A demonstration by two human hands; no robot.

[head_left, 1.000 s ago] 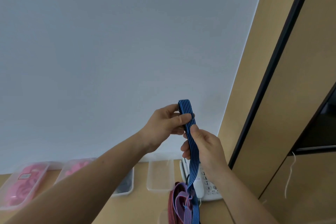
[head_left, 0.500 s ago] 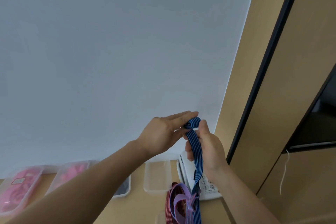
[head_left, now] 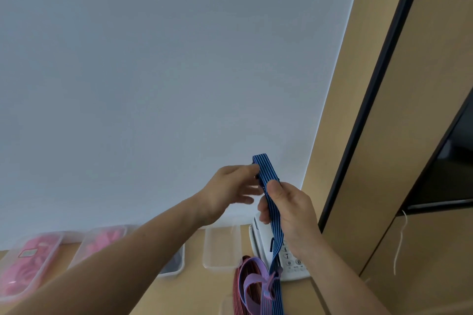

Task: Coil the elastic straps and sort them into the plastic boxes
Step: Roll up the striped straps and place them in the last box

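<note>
The blue strap [head_left: 266, 174] runs near-upright in the air. Its folded top pokes above the thumb of the right hand [head_left: 289, 210], which pinches it against curled fingers, and the tail hangs below them. The left hand [head_left: 230, 189] touches the fold; its fingers are blurred, so its grip is unclear.

Four plastic boxes line the far edge of the table [head_left: 202, 291]: first box [head_left: 57, 241] and second box [head_left: 125, 228] with pink coils [head_left: 28, 267], third box [head_left: 179, 264] with dark contents, fourth box [head_left: 221, 249] empty. Three loose straps: blue strap [head_left: 275, 222], purple strap [head_left: 250, 286], red strap [head_left: 236, 289]. One telephone [head_left: 259, 240]. Two hands: left hand [head_left: 230, 192], right hand [head_left: 291, 210].
</note>
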